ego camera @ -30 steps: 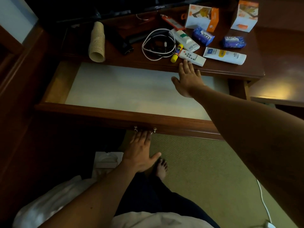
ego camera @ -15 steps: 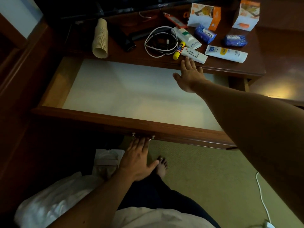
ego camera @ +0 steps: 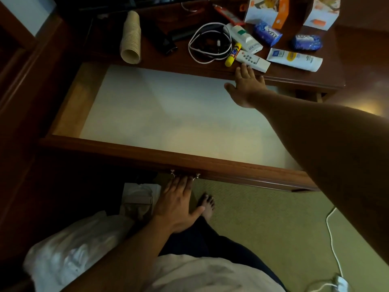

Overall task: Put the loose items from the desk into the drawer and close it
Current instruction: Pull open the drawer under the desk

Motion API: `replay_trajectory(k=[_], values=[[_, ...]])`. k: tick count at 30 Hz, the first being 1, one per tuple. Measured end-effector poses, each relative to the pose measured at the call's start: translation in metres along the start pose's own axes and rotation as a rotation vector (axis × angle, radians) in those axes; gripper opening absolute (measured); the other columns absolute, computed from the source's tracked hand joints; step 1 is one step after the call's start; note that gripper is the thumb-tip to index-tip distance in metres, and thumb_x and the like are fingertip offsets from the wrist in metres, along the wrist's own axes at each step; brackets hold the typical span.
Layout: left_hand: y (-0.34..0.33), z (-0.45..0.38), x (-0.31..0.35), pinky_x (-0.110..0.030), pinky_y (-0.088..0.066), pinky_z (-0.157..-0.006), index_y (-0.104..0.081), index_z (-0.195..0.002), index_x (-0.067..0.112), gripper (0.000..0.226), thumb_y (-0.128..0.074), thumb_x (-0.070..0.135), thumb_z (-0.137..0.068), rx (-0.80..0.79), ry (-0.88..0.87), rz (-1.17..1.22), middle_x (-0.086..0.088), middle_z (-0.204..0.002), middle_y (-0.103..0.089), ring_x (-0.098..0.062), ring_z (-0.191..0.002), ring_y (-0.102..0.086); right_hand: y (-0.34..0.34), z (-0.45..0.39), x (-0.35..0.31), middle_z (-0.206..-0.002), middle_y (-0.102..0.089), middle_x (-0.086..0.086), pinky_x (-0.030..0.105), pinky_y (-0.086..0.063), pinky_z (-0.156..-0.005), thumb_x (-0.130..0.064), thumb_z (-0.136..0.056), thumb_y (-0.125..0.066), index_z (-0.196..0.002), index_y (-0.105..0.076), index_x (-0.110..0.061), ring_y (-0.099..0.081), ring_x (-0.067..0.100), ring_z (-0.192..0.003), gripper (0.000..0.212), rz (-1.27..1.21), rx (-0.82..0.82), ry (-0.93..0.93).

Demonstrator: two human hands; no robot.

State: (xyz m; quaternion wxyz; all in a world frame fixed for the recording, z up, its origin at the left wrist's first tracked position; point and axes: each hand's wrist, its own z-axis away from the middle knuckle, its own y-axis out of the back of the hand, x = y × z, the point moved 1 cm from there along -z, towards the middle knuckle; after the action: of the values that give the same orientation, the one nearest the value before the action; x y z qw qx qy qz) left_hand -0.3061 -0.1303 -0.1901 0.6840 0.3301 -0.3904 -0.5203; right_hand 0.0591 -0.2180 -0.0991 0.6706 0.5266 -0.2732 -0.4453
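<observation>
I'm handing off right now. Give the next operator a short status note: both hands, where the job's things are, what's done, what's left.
Left hand: at the drawer handle, fingers extended toward it; grip not visible.
Right hand: open, fingertips at the white remote by the desk edge, nothing held.
Drawer: pulled out; nothing visible inside.
On the desk: remote, glue stick, white cable, tube, two blue soap packs, cup stack, two boxes.
Done: drawer open.
Left: move all the items in, then close it.
</observation>
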Motion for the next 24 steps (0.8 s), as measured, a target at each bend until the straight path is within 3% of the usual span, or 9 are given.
replay_trajectory(k=[6, 12, 18, 24], values=[[-0.006, 0.008, 0.003, -0.042, 0.001, -0.125, 0.005, -0.160, 0.014, 0.099, -0.019, 0.078, -0.089, 0.006, 0.011, 0.025, -0.010, -0.168, 0.003, -0.027, -0.155, 0.003, 0.002, 0.000, -0.001, -0.167, 0.010, 0.008, 0.054, -0.002, -0.122, -0.061, -0.101, -0.023, -0.160, -0.001, -0.013, 0.009, 0.025, -0.154, 0.080, -0.006, 0.002, -0.008], [-0.004, 0.017, 0.006, -0.038, 0.010, -0.123, 0.006, -0.160, 0.013, 0.096, -0.021, 0.076, -0.092, 0.002, -0.006, 0.014, -0.010, -0.168, 0.004, -0.026, -0.155, 0.005, 0.000, 0.000, -0.002, -0.167, 0.010, 0.008, 0.054, -0.002, -0.122, -0.061, -0.101, -0.023, -0.160, 0.000, -0.013, 0.009, 0.025, -0.154, 0.080, 0.007, 0.004, -0.010], [-0.011, 0.014, 0.003, -0.041, 0.001, -0.125, 0.003, -0.160, 0.014, 0.098, -0.021, 0.078, -0.090, -0.012, 0.005, 0.024, -0.010, -0.168, 0.001, -0.028, -0.155, 0.001, -0.001, 0.000, -0.002, -0.168, 0.009, 0.009, 0.054, -0.002, -0.122, -0.062, -0.100, -0.023, -0.160, -0.001, -0.012, 0.008, 0.025, -0.154, 0.081, 0.008, 0.015, -0.012], [-0.014, 0.012, 0.002, -0.040, 0.004, -0.124, 0.005, -0.160, 0.016, 0.098, -0.020, 0.078, -0.089, -0.002, 0.010, 0.031, -0.009, -0.168, 0.003, -0.027, -0.155, 0.004, -0.002, -0.001, -0.003, -0.168, 0.009, 0.008, 0.055, -0.003, -0.122, -0.062, -0.100, -0.023, -0.160, -0.002, -0.012, 0.008, 0.025, -0.154, 0.081, -0.008, 0.018, -0.029]])
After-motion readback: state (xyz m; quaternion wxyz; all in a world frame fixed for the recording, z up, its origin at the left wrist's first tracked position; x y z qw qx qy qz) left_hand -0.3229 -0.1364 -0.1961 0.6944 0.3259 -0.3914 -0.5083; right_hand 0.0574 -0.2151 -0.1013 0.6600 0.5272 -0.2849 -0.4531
